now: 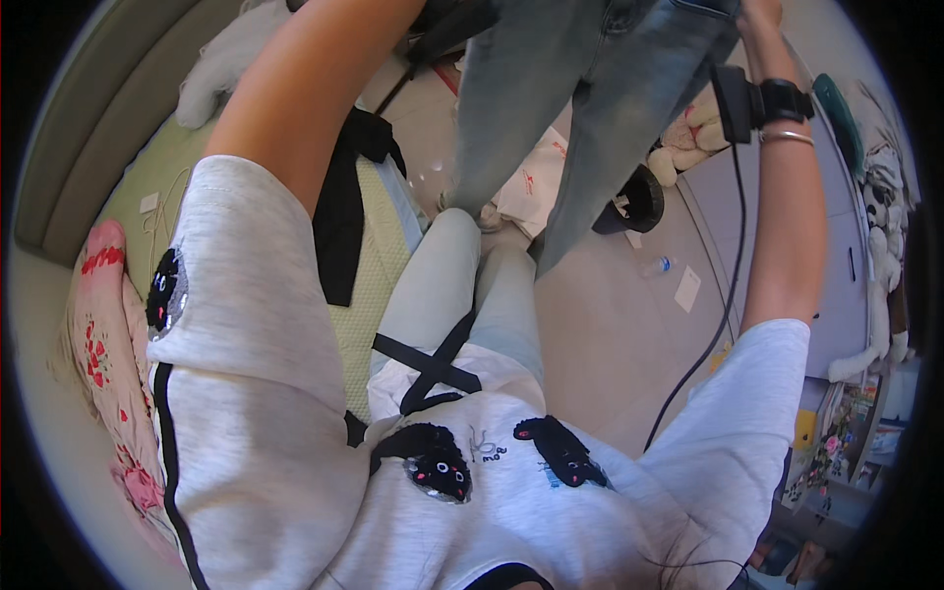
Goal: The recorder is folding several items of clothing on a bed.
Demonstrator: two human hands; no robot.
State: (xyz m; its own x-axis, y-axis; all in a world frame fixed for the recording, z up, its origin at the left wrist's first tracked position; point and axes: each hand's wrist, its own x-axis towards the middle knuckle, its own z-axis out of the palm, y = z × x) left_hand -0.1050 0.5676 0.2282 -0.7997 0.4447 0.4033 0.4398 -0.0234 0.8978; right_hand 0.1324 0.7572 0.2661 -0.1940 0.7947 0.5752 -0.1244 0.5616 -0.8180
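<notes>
A pair of blue-grey jeans [639, 108] hangs in front of me, its legs dangling above the floor and near my knees. At the upper right, my right hand [760, 18] grips the jeans by the waist, with its fingers partly cut off by the picture's edge. A black device [733, 103] and a watch-like band are strapped to that wrist, with a black cable running down from them. My left arm [295, 88] is raised toward the top edge. The left hand lies beyond the picture, so its hold cannot be seen.
Left of me is a bed with a green quilted cover [369, 344], a black garment [339, 216] and a pink floral cloth [98, 334]. On the floor stand a black bin [644, 202] and a white paper bag [531, 187], near a plastic bottle [659, 265]. Plush toys and shelves line the right.
</notes>
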